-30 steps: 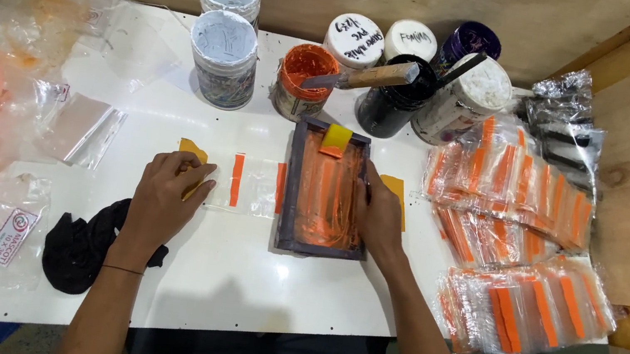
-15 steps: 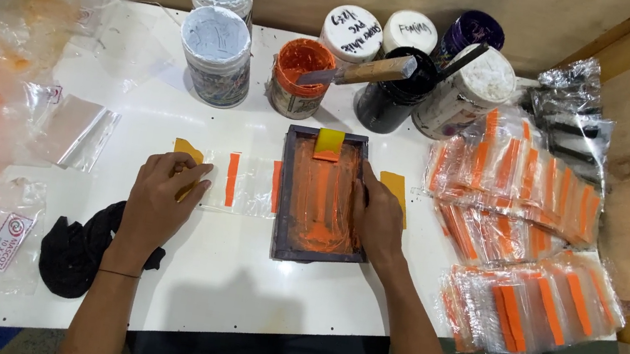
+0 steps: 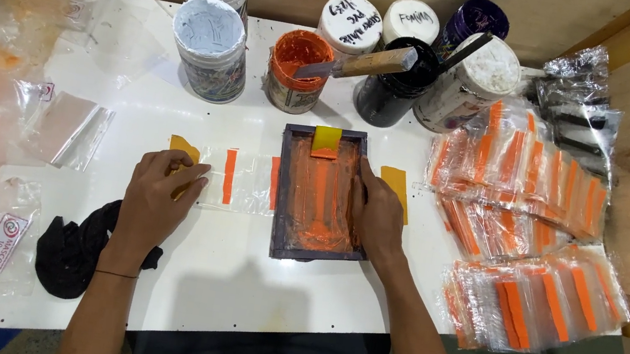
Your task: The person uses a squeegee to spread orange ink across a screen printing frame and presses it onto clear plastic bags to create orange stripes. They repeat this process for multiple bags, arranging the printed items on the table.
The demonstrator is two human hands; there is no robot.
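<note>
A small dark printing frame [image 3: 283, 197], smeared with orange ink, lies on the white table [image 3: 232, 273]. A yellow squeegee card [image 3: 326, 141] rests at its far end. My right hand [image 3: 377, 212] presses flat on the frame's right edge. My left hand [image 3: 156, 198] lies flat on the left end of a clear plastic bag [image 3: 242, 182] with an orange stripe; the bag's right end lies under the frame. A yellow tape piece [image 3: 185, 146] sits by my left fingers, another [image 3: 397, 188] right of the frame.
Paint tubs stand at the back: two white ones [image 3: 209, 47], an orange one [image 3: 296, 69] with a wooden-handled spatula [image 3: 367, 63], a black one [image 3: 396, 89]. Printed orange-striped bags [image 3: 518, 226] pile at right. Clear bags [image 3: 70, 130] and a black rag [image 3: 72, 248] lie at left.
Both hands stay where they were on the bag and the frame. The view has shifted slightly.
</note>
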